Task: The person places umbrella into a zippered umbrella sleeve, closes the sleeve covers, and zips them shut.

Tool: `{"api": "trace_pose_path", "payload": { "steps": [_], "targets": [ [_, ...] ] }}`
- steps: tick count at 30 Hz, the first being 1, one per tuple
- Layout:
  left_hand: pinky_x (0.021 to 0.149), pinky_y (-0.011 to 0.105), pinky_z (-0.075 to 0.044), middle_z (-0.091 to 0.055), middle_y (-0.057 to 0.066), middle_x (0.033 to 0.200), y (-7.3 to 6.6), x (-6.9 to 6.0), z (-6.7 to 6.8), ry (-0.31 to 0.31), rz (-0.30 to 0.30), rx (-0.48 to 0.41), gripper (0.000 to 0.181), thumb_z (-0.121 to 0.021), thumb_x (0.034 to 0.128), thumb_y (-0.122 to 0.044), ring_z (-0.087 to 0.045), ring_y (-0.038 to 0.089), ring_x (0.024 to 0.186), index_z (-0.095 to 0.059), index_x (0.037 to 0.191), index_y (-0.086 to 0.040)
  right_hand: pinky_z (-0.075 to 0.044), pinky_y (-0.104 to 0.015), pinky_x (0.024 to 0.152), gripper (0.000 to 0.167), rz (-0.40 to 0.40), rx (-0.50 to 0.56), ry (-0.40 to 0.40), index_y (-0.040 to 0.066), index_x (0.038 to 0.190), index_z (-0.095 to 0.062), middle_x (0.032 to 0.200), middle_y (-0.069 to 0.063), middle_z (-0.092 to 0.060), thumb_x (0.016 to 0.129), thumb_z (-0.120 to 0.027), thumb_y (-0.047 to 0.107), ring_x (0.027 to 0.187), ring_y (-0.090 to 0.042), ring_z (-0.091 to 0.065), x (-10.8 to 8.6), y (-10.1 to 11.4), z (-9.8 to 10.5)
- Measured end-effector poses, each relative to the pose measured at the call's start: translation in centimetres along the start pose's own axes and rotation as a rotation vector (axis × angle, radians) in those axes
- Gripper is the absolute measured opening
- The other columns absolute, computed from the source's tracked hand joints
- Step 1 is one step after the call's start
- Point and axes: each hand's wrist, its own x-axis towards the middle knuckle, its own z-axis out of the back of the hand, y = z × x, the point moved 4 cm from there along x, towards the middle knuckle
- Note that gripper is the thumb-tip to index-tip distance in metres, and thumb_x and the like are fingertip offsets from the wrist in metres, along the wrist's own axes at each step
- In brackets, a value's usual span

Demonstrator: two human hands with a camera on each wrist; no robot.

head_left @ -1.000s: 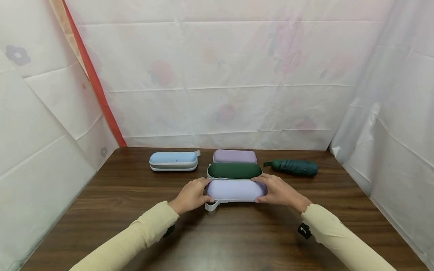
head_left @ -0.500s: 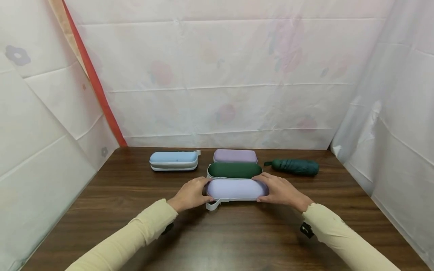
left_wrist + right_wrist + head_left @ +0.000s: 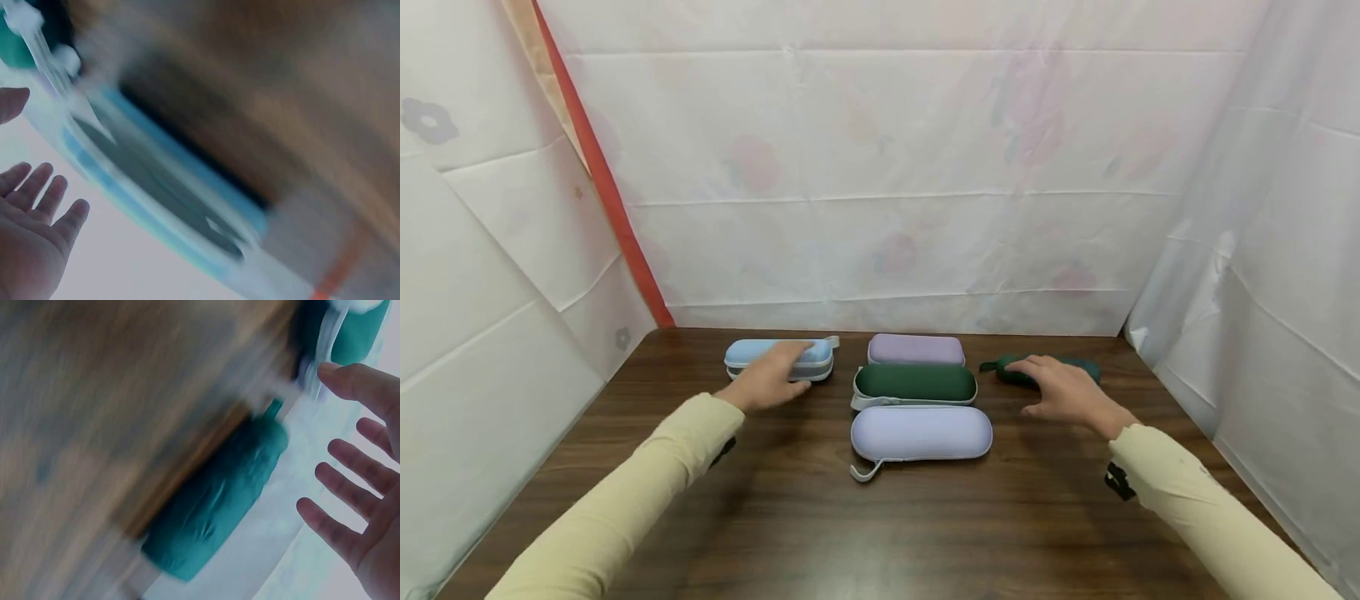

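Observation:
A lavender glasses case (image 3: 922, 433) lies nearest the person, its pale strap loop at the left end. Right behind it sits a dark green case (image 3: 917, 382), and behind that a purple case (image 3: 916, 349). The left hand (image 3: 769, 377), fingers spread, hovers in front of a light blue case (image 3: 747, 352) and partly hides it. Over on the right, the right hand (image 3: 1067, 390) hangs with spread fingers before a folded dark green umbrella (image 3: 215, 494), hiding part of it. Both wrist views show these hands holding nothing.
The wooden table (image 3: 880, 533) is bounded by a white printed curtain (image 3: 880, 183) at the back and sheets at both sides. An orange-red strip (image 3: 602, 175) runs down the left back corner.
Both hands have let go of the lavender case and moved apart, the left toward the blue case, the right toward the umbrella. The lavender case stays in front of the green one.

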Motion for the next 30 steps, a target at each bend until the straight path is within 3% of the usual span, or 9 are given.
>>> {"api": "trace_pose_path", "payload": {
  "steps": [3,6,11,16,20,26,30],
  "targets": [
    [0.102,0.056,-0.030,-0.040,0.029,0.139,2.2,0.6,1.0,0.041,0.037,0.066,0.071,-0.071,0.0858,-0.017,-0.036,0.044,0.128,-0.034,0.142,0.007,-0.048,-0.053,0.078,0.064,-0.047,-0.031,0.014,0.002,0.130,-0.055,0.120,-0.018,-0.057,0.074,-0.082,0.020,0.107,-0.039,-0.054,0.0,-1.8,0.5],
    [0.104,0.061,-0.022,-0.035,0.028,0.144,4.1,1.0,1.6,0.116,0.111,0.115,0.077,-0.071,0.0857,-0.025,-0.030,0.046,0.132,-0.031,0.145,0.004,-0.046,-0.055,0.080,0.063,-0.093,-0.055,0.051,0.000,0.130,-0.053,0.121,-0.021,-0.055,0.076,-0.080,0.018,0.109,-0.042,-0.052,0.1,-3.6,0.8],
    [0.102,0.068,-0.013,-0.027,0.027,0.149,5.8,1.8,1.9,0.244,0.225,0.118,0.084,-0.071,0.0848,-0.036,-0.021,0.047,0.135,-0.028,0.148,0.000,-0.040,-0.058,0.087,0.067,-0.190,-0.056,0.140,-0.005,0.134,-0.046,0.128,-0.028,-0.048,0.079,-0.078,0.018,0.115,-0.047,-0.045,0.1,-6.4,0.2],
    [0.100,0.071,-0.006,-0.022,0.026,0.151,6.4,2.2,1.6,0.354,0.306,0.078,0.083,-0.069,0.0860,-0.031,-0.017,0.047,0.136,-0.025,0.149,-0.001,-0.034,-0.063,0.092,0.074,-0.274,0.016,0.211,-0.008,0.140,-0.036,0.137,-0.033,-0.038,0.082,-0.075,0.018,0.122,-0.052,-0.035,0.2,-8.3,-0.9],
    [0.100,0.072,-0.005,-0.023,0.028,0.150,6.6,2.3,1.0,0.415,0.359,0.047,0.080,-0.068,0.0865,-0.024,-0.018,0.048,0.136,-0.025,0.149,-0.001,-0.033,-0.064,0.092,0.073,-0.277,0.033,0.230,-0.008,0.141,-0.035,0.138,-0.035,-0.036,0.083,-0.073,0.017,0.123,-0.053,-0.034,0.1,-9.2,-1.8],
    [0.099,0.073,-0.009,-0.030,0.030,0.146,6.3,2.8,0.6,0.425,0.387,0.085,0.077,-0.071,0.0846,-0.018,-0.027,0.048,0.133,-0.030,0.146,0.002,-0.034,-0.065,0.090,0.071,-0.283,0.006,0.254,-0.006,0.140,-0.038,0.135,-0.034,-0.040,0.084,-0.073,0.019,0.120,-0.052,-0.038,-0.2,-9.8,-3.0],
    [0.098,0.073,-0.011,-0.033,0.030,0.144,6.7,2.7,0.3,0.413,0.385,0.083,0.080,-0.077,0.0798,-0.019,-0.031,0.049,0.130,-0.035,0.144,0.003,-0.036,-0.063,0.090,0.070,-0.272,-0.039,0.224,-0.005,0.139,-0.040,0.132,-0.032,-0.045,0.083,-0.074,0.019,0.117,-0.051,-0.043,-0.4,-10.0,-3.7]
  ]
}}
